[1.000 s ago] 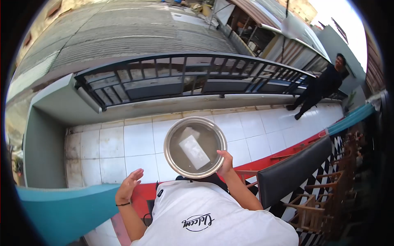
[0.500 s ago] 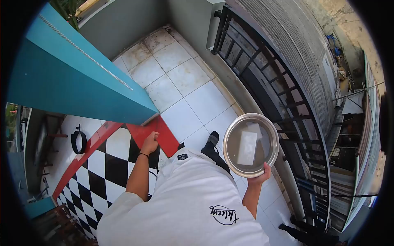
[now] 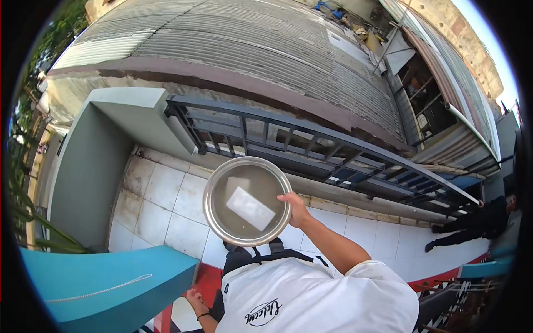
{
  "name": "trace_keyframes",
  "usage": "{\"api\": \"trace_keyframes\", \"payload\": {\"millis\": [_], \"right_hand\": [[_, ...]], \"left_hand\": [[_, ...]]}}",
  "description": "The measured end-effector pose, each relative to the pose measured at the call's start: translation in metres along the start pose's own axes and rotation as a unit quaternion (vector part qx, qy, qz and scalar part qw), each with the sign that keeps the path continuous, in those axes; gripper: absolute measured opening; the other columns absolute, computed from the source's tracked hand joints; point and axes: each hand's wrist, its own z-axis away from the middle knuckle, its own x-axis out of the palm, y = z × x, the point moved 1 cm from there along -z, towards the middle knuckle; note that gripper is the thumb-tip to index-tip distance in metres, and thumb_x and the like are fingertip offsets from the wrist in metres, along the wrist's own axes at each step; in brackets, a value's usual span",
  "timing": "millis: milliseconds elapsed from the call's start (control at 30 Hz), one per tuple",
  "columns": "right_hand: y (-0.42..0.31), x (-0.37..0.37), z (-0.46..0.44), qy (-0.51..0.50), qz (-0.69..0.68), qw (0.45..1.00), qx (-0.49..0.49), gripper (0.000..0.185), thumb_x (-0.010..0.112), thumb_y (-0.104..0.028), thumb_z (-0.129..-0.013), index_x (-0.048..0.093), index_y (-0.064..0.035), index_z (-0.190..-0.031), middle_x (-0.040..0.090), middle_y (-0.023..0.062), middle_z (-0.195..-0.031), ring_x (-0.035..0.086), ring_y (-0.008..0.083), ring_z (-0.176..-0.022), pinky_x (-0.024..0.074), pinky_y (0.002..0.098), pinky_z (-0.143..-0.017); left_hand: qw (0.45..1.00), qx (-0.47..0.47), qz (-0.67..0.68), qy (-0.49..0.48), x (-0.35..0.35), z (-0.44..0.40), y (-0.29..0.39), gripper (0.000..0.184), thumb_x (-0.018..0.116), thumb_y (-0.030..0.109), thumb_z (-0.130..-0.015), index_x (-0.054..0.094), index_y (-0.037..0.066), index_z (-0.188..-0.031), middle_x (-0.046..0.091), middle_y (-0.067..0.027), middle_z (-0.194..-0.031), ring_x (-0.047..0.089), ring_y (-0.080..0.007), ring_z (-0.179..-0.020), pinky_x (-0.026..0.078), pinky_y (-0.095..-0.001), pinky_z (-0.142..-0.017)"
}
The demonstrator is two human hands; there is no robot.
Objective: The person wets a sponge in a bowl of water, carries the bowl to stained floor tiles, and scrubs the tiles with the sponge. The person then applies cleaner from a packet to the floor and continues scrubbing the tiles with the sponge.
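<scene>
A: What's diff. now?
B: The view's turned, so the metal bowl is near the mid., no longer off to the right.
A: Who's got it?
B: Just the right grip, pinching its edge, thumb on top.
A: & the left grip?
B: It's now low in view, near the blue-green pillar, w/ nothing seen in it. Can't tell if it's spread or pressed together.
A: What's in the bowl?
B: Prob. water, w/ a white block on a slant & a dim pale shape beside it.
A: Where's the bowl, exactly?
B: In front of the white shirt, over the tiles, on the near side of the dark railing.
A: So?
B: Prob. one grip has all the wt., so a tip could slosh it.
</scene>
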Motion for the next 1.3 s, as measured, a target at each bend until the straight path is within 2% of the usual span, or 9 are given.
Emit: {"api": "trace_keyframes", "payload": {"millis": [67,233,400,567,667,767,933,1100,1300], "right_hand": [[-0.003,0.015,-0.032,-0.004,-0.022,1.000,0.014,0.048,0.062,-0.021,-0.083,0.050,-0.0041,-0.126,0.058,0.0147,-0.115,0.061,0.0278,-0.106,0.0503,0.0437,-0.094],[-0.008,0.097,-0.088,-0.042,-0.024,0.998,-0.039,0.052,0.056,-0.022,-0.085,0.051,0.0007,-0.131,0.059,0.0188,-0.125,0.059,0.0325,-0.116,0.0467,0.0452,-0.100],[-0.003,0.190,-0.155,-0.073,-0.008,0.996,-0.050,0.055,0.053,-0.021,-0.084,0.049,0.0001,-0.135,0.058,0.0176,-0.128,0.057,0.0337,-0.119,0.0433,0.0454,-0.104],[0.014,0.281,-0.214,-0.098,0.045,0.994,-0.006,0.055,0.053,-0.024,-0.085,0.050,-0.0001,-0.134,0.059,0.0174,-0.127,0.058,0.0331,-0.117,0.0443,0.0454,-0.103],[0.023,0.335,-0.258,-0.125,0.084,0.988,0.033,0.052,0.053,-0.026,-0.086,0.053,0.0005,-0.130,0.060,0.0169,-0.125,0.059,0.0327,-0.115,0.0453,0.0450,-0.101],[0.036,0.393,-0.299,-0.158,0.110,0.979,0.065,0.043,0.051,-0.025,-0.088,0.059,0.0021,-0.121,0.066,0.0160,-0.112,0.064,0.0295,-0.103,0.0503,0.0412,-0.093],[0.062,0.455,-0.395,-0.273,0.192,0.932,0.144,0.041,0.051,-0.025,-0.091,0.058,0.0013,-0.122,0.066,0.0163,-0.115,0.064,0.0305,-0.106,0.0499,0.0431,-0.095],[0.089,0.526,-0.460,-0.309,0.213,0.885,0.275,0.033,0.056,-0.024,-0.089,0.062,0.0000,-0.111,0.068,0.0148,-0.105,0.066,0.0288,-0.100,0.0528,0.0417,-0.091],[0.132,0.617,-0.497,-0.353,0.320,0.837,0.268,0.043,0.058,-0.025,-0.092,0.054,0.0001,-0.126,0.063,0.0148,-0.119,0.061,0.0259,-0.110,0.0476,0.0388,-0.097]], "left_hand": [[0.990,0.124,0.048,-0.055,0.026,-0.005,0.057,0.027,0.055,0.035,-0.091,0.057,0.012,-0.106,0.054,0.0021,-0.063,0.044,-0.0075,-0.046,0.031,-0.0225,-0.039],[0.938,0.316,-0.050,-0.135,0.057,0.025,0.237,0.040,0.055,0.022,-0.091,0.051,0.004,-0.126,0.063,-0.0042,-0.084,0.053,-0.0101,-0.070,0.041,-0.0254,-0.066],[0.909,0.375,0.010,-0.184,0.072,0.022,0.350,0.042,0.055,0.024,-0.092,0.050,0.004,-0.128,0.065,-0.0040,-0.088,0.054,-0.0113,-0.079,0.041,-0.0265,-0.074],[0.896,0.315,-0.010,-0.314,0.116,0.017,0.425,0.059,0.048,0.045,-0.098,0.041,0.006,-0.142,0.062,-0.0098,-0.116,0.057,-0.0176,-0.106,0.041,-0.0321,-0.093],[0.907,0.286,0.033,-0.309,0.140,0.002,0.452,0.071,0.044,0.056,-0.098,0.034,0.006,-0.148,0.056,-0.0109,-0.128,0.053,-0.0213,-0.118,0.037,-0.0360,-0.104],[0.917,0.248,0.094,-0.297,0.155,-0.023,0.477,0.068,0.051,0.050,-0.097,0.037,0.006,-0.147,0.055,-0.0099,-0.131,0.053,-0.0198,-0.120,0.040,-0.0354,-0.104],[0.883,0.201,0.320,-0.278,0.164,-0.070,0.505,0.058,0.058,0.039,-0.096,0.046,0.002,-0.139,0.062,-0.0100,-0.123,0.061,-0.0183,-0.112,0.048,-0.0326,-0.096],[0.824,0.217,0.503,-0.143,0.174,-0.105,0.530,0.047,0.056,0.015,-0.087,0.052,-0.004,-0.130,0.066,-0.0154,-0.115,0.065,-0.0250,-0.105,0.053,-0.0371,-0.091],[0.793,0.199,0.569,-0.085,0.145,-0.149,0.565,0.046,0.056,0.012,-0.082,0.053,-0.002,-0.126,0.064,-0.0131,-0.111,0.065,-0.0244,-0.099,0.053,-0.0358,-0.087]]}}
